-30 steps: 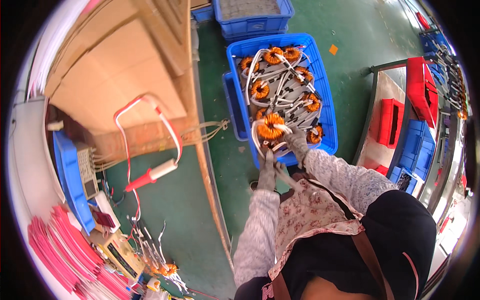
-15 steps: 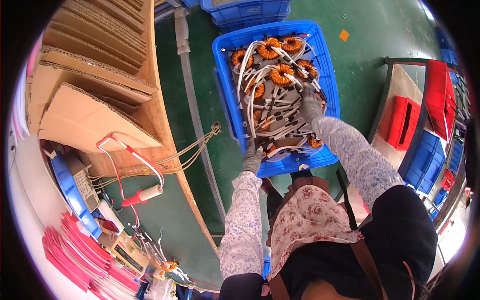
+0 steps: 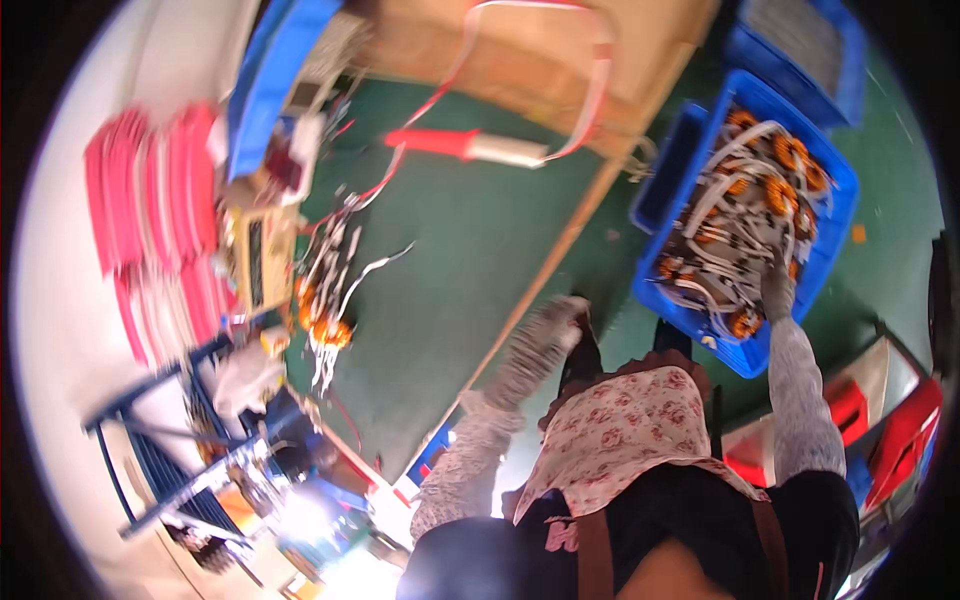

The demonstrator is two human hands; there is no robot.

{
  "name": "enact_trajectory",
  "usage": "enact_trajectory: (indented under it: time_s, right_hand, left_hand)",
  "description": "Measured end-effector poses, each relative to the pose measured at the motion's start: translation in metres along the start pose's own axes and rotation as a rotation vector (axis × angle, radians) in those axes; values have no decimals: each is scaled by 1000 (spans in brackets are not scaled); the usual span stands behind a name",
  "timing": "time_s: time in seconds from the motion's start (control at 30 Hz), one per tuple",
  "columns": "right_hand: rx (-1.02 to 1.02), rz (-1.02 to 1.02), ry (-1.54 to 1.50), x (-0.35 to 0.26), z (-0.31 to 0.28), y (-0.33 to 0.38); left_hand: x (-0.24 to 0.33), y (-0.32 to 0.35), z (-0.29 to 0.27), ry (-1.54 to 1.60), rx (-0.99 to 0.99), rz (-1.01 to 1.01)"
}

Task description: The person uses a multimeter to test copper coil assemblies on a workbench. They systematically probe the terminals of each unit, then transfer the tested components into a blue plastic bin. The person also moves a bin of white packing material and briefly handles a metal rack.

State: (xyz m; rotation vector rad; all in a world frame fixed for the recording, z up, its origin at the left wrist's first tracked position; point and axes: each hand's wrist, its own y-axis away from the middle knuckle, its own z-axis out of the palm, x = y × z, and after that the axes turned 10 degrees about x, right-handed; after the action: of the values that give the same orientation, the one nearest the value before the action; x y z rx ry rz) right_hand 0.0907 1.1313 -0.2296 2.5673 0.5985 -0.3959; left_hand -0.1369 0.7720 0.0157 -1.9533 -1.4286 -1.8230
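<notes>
The green-topped bench filled the middle and left of the view, its wooden edge slanting down past the left hand. To the right of that edge stood the blue crate, tilted in view and loaded with orange-wound coils and their tangled white leads. The right hand, in a grey glove, reached over the crate's near side among these parts; whether its fingers were closed on anything could not be told. The left hand, also gloved and blurred by motion, was outside the crate, well apart from its coils and close to the bench edge; its grip could not be made out. Beyond the right fingertips lay one orange coil, with a white lead curving down near them. A smaller-looking coil sat near the crate's closest corner, just left of the right wrist.
</notes>
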Motion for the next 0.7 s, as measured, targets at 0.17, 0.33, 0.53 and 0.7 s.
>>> enact_trajectory:
  time_s: [0.17, 0.33, 0.53, 0.7]
  right_hand:
    - [-39, -249, -770, -51, 50, 83]
    - [59, -859, -495, -298, 4, 223]
    - [-126, -1337, -446, -465, 46, 322]
    - [-24, -1728, -115, -560, 119, 356]
  left_hand:
    - [-118, 75, -247, -1099, 854, 241]
    - [-298, 166, -431, -554, 1028, -160]
    - [-246, 139, -388, -149, 1057, -78]
    - [-235, 183, -333, -552, 912, 138]
